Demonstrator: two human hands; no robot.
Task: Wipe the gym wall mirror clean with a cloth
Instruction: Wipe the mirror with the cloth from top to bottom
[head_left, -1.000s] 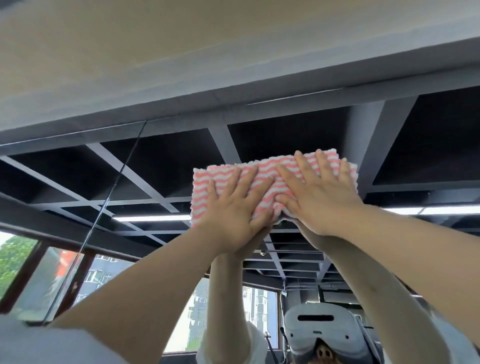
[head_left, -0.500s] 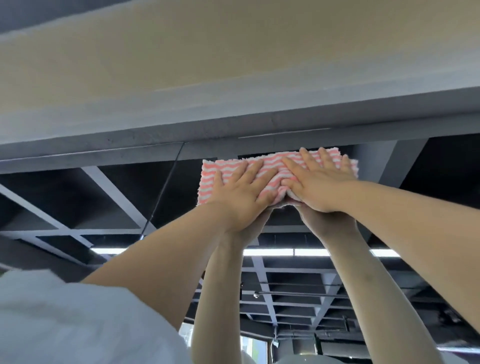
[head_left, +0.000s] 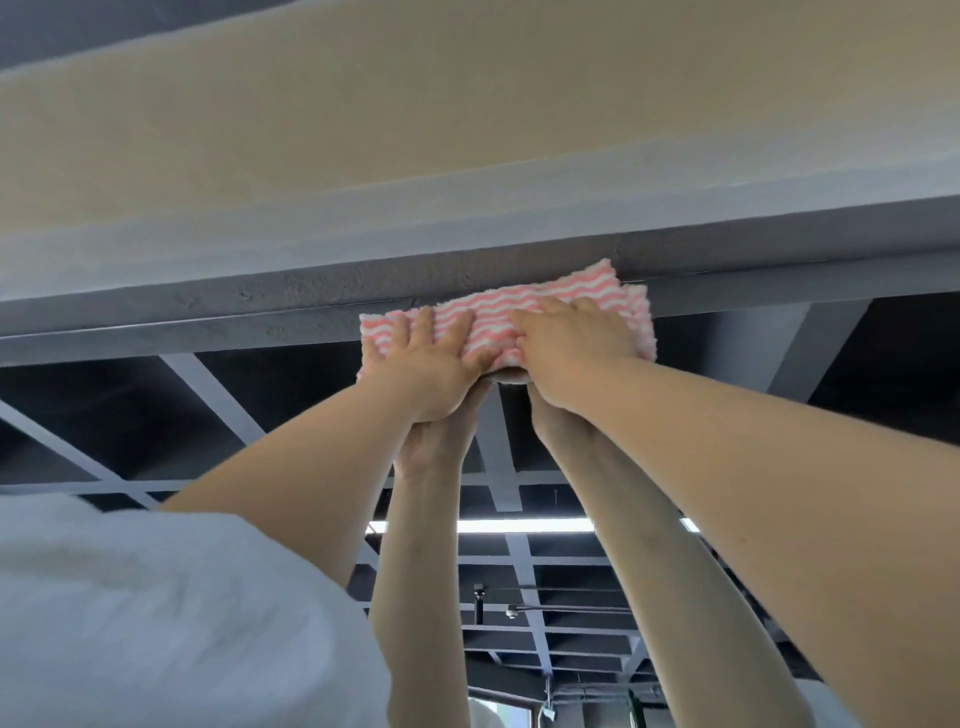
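Observation:
A pink-and-white striped cloth (head_left: 545, 306) lies flat against the wall mirror (head_left: 208, 405) at its very top edge, its upper corner lapping onto the grey beam (head_left: 311, 280) above. My left hand (head_left: 431, 364) presses on the cloth's left part with fingers spread and straight. My right hand (head_left: 571, 348) presses the right part the same way. Both arms reach steeply upward. The mirror reflects my arms and hands below the cloth.
A beige ceiling band (head_left: 467, 114) runs above the grey beam. The mirror shows a dark ceiling grid and a light strip (head_left: 524, 526). My white sleeve (head_left: 156, 623) fills the lower left.
Both hands have slid the cloth upward along the mirror, from well below the top edge to the grey beam. The view has tilted further up.

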